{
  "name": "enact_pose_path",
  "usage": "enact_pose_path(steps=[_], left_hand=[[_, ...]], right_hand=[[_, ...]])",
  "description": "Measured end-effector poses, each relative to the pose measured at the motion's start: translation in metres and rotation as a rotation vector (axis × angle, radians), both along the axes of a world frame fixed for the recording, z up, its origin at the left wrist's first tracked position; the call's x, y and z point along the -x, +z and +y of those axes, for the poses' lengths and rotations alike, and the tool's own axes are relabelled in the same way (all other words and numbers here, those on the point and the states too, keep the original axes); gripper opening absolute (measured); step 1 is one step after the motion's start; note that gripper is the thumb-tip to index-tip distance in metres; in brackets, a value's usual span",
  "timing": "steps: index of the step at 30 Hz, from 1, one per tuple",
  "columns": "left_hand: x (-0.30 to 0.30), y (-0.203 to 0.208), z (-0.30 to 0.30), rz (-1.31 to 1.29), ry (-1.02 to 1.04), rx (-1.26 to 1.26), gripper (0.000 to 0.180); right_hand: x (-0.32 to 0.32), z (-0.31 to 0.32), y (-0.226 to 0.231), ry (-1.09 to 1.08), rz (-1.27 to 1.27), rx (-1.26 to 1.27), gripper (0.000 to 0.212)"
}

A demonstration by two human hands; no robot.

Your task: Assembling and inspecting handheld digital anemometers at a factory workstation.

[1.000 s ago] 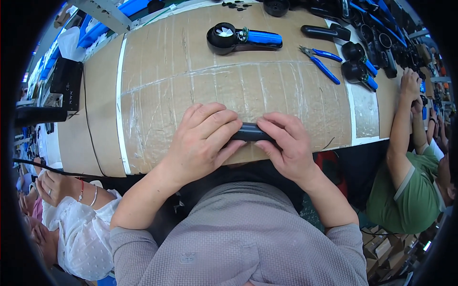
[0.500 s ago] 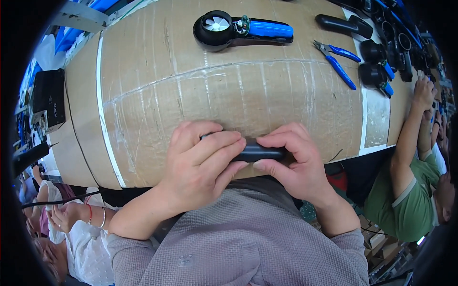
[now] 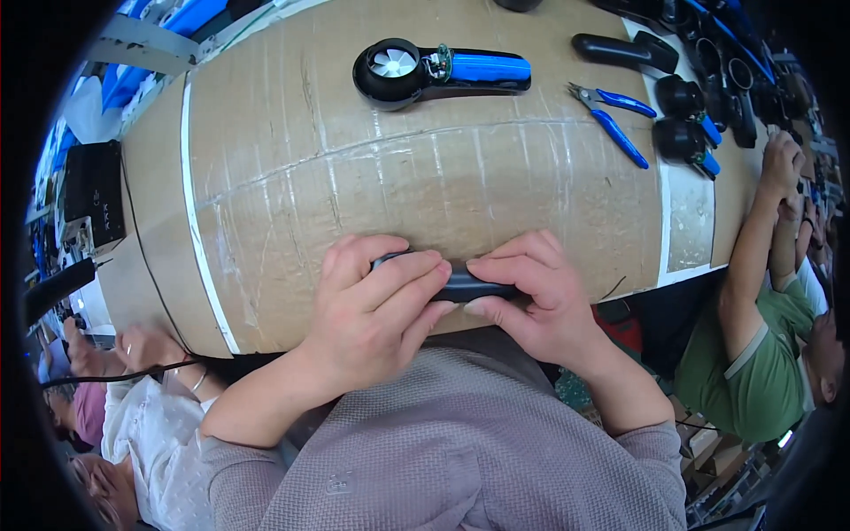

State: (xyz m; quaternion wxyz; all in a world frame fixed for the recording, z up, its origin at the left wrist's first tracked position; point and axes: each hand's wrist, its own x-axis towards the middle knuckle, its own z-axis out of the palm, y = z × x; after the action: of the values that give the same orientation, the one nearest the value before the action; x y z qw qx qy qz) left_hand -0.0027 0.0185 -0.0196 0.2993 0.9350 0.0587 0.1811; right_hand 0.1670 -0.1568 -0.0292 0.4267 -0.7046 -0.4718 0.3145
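A: What do the bare left-hand grip (image 3: 367, 310) and bare right-hand grip (image 3: 542, 296) hold?

B: Both clasp one smooth, black, elongated piece (image 3: 474, 286), by the near edge of the brown cardboard-covered worktop (image 3: 390, 190).

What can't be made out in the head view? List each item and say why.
Head view, hidden: both ends of the smooth, elongated black plastic piece, largely behind the bare left hand and bare right hand.
Head view, cut off by the top edge: most of a dark rounded part.
Head view, too small: details on the green circuit board.
Head view, blurred: a co-worker's hand, lower left.
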Motion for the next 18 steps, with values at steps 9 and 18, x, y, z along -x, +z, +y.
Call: enact_pose_path(steps=[9, 18], left_hand=[[0.005, -0.002, -0.003, -0.052, -0.024, -0.163, 0.035], [0.003, 0.004, -0.005, -0.058, -0.063, -0.242, 0.033]], right_hand=[[0.019, -0.007, -0.024, -0.058, -0.506, -0.304, 0.037], [0.018, -0.008, -0.019, -0.025, -0.721, -0.342, 0.037]])
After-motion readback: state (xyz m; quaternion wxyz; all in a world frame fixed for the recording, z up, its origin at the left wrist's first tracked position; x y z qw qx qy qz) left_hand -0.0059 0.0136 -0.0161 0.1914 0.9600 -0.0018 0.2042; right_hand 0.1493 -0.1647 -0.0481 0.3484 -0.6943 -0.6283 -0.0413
